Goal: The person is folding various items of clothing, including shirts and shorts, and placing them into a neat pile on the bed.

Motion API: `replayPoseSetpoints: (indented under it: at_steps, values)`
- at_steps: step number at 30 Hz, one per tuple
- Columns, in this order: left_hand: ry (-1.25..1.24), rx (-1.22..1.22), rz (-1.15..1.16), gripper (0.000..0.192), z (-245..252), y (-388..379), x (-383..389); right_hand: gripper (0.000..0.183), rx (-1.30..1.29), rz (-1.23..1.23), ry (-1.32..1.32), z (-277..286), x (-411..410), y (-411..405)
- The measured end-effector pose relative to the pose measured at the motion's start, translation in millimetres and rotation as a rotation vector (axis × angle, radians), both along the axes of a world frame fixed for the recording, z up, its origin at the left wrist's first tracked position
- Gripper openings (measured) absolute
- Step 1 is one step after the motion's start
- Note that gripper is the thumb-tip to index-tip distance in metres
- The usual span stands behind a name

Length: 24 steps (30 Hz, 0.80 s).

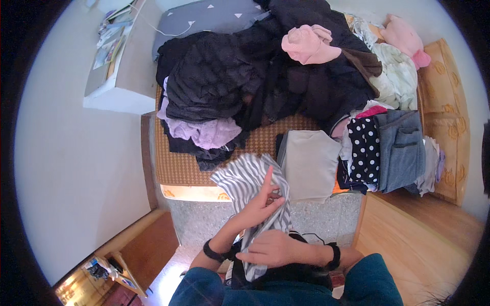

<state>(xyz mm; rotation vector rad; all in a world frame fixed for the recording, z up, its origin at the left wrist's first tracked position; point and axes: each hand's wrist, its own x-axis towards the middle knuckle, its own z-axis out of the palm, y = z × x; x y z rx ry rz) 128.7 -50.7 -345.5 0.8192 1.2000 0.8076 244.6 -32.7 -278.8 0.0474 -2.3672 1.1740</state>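
A grey-and-white striped garment (245,183) hangs in front of me, its far end over the bed's front edge and its near end against my body. My left hand (266,201) lies on top of it, index finger stretched out and the other fingers partly curled; whether it pinches the cloth is not plain. Closer to me, my right hand (270,246) is closed over the gathered near end of the same garment. Just right of the striped cloth, a folded off-white garment (312,164) lies on a stack at the bed's edge.
Dark clothing (214,76) is heaped across the bed (183,164), with a lilac cloth (206,132) beneath it and a pink cloth (310,44) on top. Folded jeans (400,153) and a polka-dot garment (363,149) lie at right, beside the wooden headboard (440,122). A white cabinet (126,76) stands left.
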Motion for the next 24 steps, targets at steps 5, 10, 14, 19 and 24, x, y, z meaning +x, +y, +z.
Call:
replayPoseSetpoints:
  at_steps: [5,10,14,19,24]
  values:
    - [-0.199,0.121,-0.058,0.056,-26,-15,5,0.036,-0.043,-0.068,0.001,0,15,-1]
    - [0.57,0.064,-0.087,0.026,-74,-82,6,0.036,-0.076,-0.312,-0.095,-12,34,25]
    - [0.134,-0.332,-0.292,0.019,-73,-82,-3,0.042,0.1,-0.48,-0.177,-18,51,52]
    - [-0.327,-0.212,-0.648,0.045,-34,-52,-14,0.048,0.072,-0.588,-0.237,-11,54,71]
    - [-0.548,-0.241,-0.91,0.052,-8,-32,-4,0.037,-0.118,-0.746,-0.038,-12,39,66]
